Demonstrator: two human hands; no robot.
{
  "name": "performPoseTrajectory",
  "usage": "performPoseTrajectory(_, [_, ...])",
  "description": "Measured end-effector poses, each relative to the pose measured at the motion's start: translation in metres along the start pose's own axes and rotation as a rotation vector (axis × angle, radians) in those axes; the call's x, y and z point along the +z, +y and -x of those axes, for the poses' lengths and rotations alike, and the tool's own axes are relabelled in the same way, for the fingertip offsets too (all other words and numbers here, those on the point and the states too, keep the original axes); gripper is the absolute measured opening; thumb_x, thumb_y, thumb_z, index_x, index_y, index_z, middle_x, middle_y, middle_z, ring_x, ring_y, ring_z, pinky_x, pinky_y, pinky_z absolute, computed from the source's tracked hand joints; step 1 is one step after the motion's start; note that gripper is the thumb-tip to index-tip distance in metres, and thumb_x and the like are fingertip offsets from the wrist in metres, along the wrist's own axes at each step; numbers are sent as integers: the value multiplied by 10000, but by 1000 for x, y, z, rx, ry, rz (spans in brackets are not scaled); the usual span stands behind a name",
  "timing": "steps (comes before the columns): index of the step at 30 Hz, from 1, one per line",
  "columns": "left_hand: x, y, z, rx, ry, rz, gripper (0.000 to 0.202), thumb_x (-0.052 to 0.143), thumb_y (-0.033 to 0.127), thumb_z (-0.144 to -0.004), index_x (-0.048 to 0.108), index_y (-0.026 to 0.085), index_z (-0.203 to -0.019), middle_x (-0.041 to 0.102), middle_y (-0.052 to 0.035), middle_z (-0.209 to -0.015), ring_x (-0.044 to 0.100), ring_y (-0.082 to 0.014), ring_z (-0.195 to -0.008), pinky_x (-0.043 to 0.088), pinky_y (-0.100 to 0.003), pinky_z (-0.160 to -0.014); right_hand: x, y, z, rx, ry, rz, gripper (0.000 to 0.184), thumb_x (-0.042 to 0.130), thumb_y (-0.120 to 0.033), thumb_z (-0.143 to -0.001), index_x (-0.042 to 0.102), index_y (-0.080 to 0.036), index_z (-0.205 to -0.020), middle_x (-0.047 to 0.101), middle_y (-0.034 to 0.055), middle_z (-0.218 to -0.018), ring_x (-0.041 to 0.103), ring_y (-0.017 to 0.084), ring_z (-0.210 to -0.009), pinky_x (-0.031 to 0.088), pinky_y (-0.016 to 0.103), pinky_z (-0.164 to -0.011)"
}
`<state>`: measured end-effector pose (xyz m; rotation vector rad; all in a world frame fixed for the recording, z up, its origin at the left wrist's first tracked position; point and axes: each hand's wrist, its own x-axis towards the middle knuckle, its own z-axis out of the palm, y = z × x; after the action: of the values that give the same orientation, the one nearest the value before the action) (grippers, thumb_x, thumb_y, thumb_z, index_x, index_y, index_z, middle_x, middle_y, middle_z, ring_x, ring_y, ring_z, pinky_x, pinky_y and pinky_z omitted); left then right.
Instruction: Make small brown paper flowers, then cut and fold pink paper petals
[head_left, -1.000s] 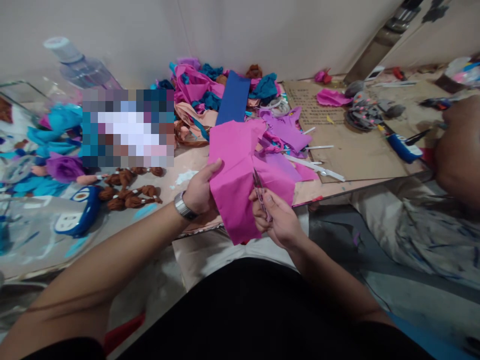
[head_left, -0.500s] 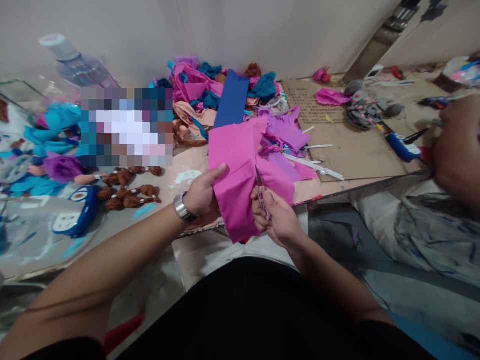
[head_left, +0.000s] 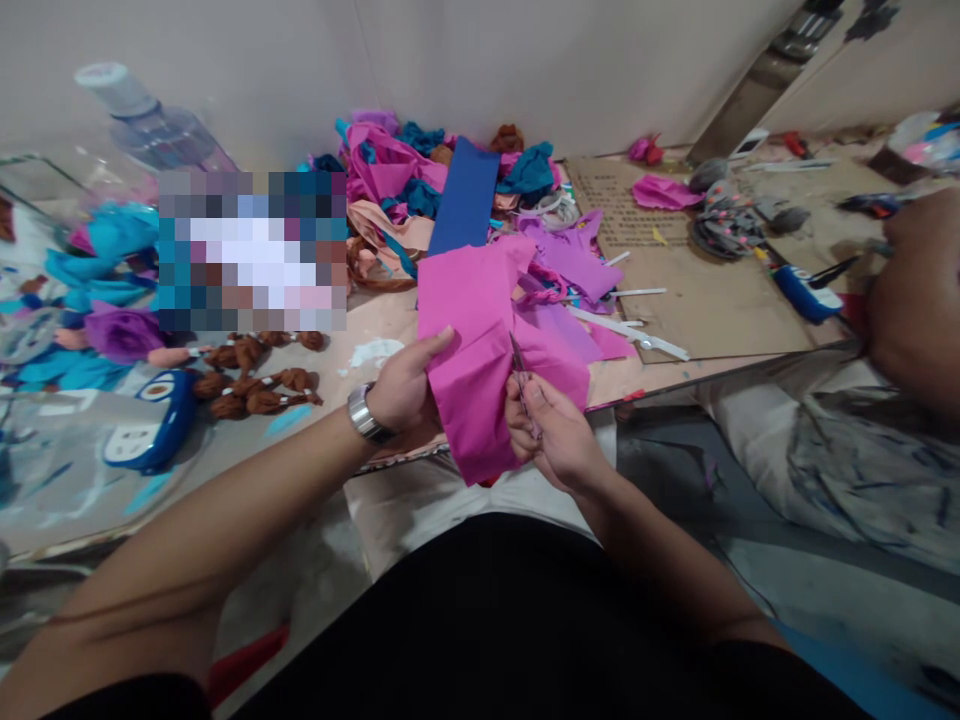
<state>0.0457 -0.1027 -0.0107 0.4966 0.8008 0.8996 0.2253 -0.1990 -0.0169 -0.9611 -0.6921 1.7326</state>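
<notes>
A sheet of pink crepe paper (head_left: 469, 345) hangs over the table's front edge. My left hand (head_left: 411, 385) grips its left side, thumb on top and the fingers hidden behind the sheet. In my right hand (head_left: 551, 425) is a pair of small scissors (head_left: 520, 362), blades pointing away from me against the paper. The blades look closed or nearly so. A second pink piece (head_left: 555, 345) spreads to the right of the scissors. Behind the sheet lies a flat blue strip (head_left: 465, 195).
Crumpled coloured paper (head_left: 382, 165) is heaped along the wall. Brown wrapped pieces (head_left: 262, 385) and a blue-white power strip (head_left: 154, 420) lie left, with a large bottle (head_left: 157, 125) behind. Cardboard (head_left: 705, 310) and white sticks (head_left: 630, 332) lie right. Another person's arm (head_left: 919, 300) is at far right.
The scissors' blades have drawn closer together, and the fingers of my right hand have closed slightly. The left hand and the pink paper stay in nearly the same place.
</notes>
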Motion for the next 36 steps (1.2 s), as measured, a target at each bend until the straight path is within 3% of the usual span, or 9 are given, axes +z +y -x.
performPoseTrajectory(5, [5,-1,3,52,76,-17,186,867,310,-871,811,160,-965,853,-42,-879,775,-197,-698,622,-321,-728,0,-1,0,0,2,4,659,891,-792,-878,542,-248,-1004,409,-135,-667,222,41,-482,189,199,-465])
performPoseTrajectory(10, [8,0,6,30,57,-1,194,858,319,-882,820,150,-970,856,-48,-862,788,-204,-687,637,-315,-695,0,-1,-1,2,3,16,670,896,-794,-868,535,-245,-1000,407,-139,-659,223,39,-480,186,199,-464])
performPoseTrajectory(18, [9,3,7,5,51,16,183,875,298,-864,810,144,-939,841,-43,-813,780,-185,-648,643,-287,-675,-2,0,-1,-7,-4,55,588,819,-749,-965,492,-260,-979,354,-137,-664,193,51,-489,173,211,-469])
performPoseTrajectory(23, [6,0,5,6,11,-5,267,921,371,-819,823,159,-947,836,-42,-815,779,-212,-665,660,-329,-691,0,0,-1,-15,6,29,594,836,-748,-952,504,-256,-984,365,-135,-666,198,46,-488,166,213,-476])
performPoseTrajectory(29, [4,-1,4,50,83,-87,191,861,359,-885,832,176,-930,844,-43,-863,755,-199,-708,624,-324,-739,1,-1,0,-13,6,-1,631,853,-782,-915,541,-250,-1045,395,-135,-665,218,49,-478,190,214,-466])
performPoseTrajectory(33, [0,-2,2,46,35,-110,225,895,384,-875,829,170,-892,846,-56,-874,750,-201,-717,619,-327,-737,1,-3,0,-12,9,0,623,851,-778,-920,546,-249,-1045,396,-131,-662,214,50,-477,175,216,-462])
performPoseTrajectory(36, [-12,-4,-3,62,0,-142,247,935,393,-876,829,170,-890,839,-49,-872,740,-189,-724,618,-314,-758,1,-4,-1,-22,0,13,584,832,-753,-950,551,-248,-1037,393,-122,-668,209,57,-491,174,219,-466])
